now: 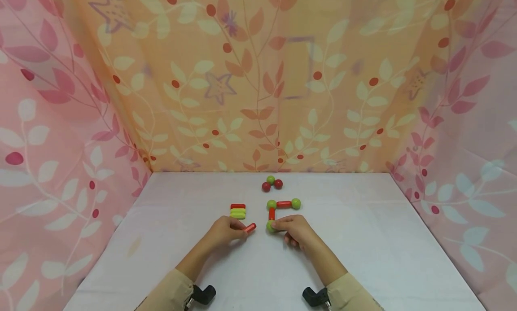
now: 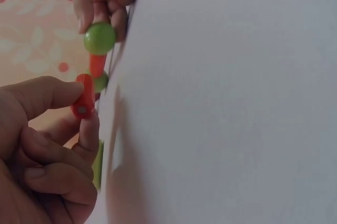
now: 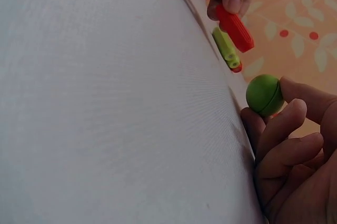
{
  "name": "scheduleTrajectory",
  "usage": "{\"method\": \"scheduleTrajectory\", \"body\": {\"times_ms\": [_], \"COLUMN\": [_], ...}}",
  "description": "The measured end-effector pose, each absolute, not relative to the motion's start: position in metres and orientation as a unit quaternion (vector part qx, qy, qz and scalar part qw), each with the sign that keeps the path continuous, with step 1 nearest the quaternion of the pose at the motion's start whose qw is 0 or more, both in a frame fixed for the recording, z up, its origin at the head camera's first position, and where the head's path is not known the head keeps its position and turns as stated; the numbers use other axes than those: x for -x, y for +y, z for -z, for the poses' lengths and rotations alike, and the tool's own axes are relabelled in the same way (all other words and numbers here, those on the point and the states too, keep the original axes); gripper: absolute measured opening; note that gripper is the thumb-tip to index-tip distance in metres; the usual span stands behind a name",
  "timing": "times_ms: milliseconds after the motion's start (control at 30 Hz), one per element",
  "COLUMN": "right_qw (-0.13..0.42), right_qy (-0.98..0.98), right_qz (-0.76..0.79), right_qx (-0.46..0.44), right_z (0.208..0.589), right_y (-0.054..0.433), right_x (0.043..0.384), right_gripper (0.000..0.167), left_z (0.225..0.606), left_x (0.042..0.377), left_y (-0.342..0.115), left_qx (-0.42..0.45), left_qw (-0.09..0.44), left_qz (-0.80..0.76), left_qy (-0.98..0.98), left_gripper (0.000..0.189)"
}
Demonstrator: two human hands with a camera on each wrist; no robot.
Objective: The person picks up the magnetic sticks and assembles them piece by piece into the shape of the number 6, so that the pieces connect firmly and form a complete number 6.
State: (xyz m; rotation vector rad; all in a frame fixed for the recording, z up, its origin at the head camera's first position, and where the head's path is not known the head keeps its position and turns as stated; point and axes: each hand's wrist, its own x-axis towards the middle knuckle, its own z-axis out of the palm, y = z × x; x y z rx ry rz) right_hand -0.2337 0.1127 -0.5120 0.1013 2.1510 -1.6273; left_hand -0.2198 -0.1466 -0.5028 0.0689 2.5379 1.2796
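My left hand (image 1: 227, 230) pinches a loose red stick (image 1: 250, 228) between thumb and fingertips; a small grey dot marks the end of the stick (image 2: 83, 103) in the left wrist view. Across from it, my right hand (image 1: 298, 230) holds a green ball (image 3: 264, 95) by thumb and fingers. That ball is the near end of a joined shape: a red stick (image 1: 272, 213) runs back from it to a corner green ball (image 1: 271, 204), and another red stick (image 1: 284, 204) leads right to a third green ball (image 1: 296, 203). A gap separates the loose stick from the held ball.
Left of the shape lies a small stack of sticks, one red (image 1: 238, 206) and yellow-green ones (image 1: 238, 213). Farther back, two red balls (image 1: 278, 184) and a green ball (image 1: 270, 180) sit together on the white table (image 1: 343, 212). Patterned cloth (image 1: 258, 77) encloses the back and sides.
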Motion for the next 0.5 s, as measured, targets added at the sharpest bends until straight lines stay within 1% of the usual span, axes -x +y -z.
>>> {"method": "scheduleTrajectory", "body": {"times_ms": [167,500], "right_qw": [0.216,0.206], "right_qy": [0.775,0.773], "right_qz": [0.593,0.598], "right_qx": [-0.039,-0.039], "right_z": [0.511,0.514], "right_y": [0.112,0.110], "right_x": [0.235,0.235], "right_gripper": [0.038,0.040], "left_z": [0.502,0.508], "left_x": [0.215,0.204], "left_y": [-0.138,-0.121], "left_qx": [-0.021,-0.011], "left_qw": [0.158,0.164], "left_qz": [-0.462,-0.486], "left_qy": [0.873,0.859], "left_gripper": [0.016,0.019]}}
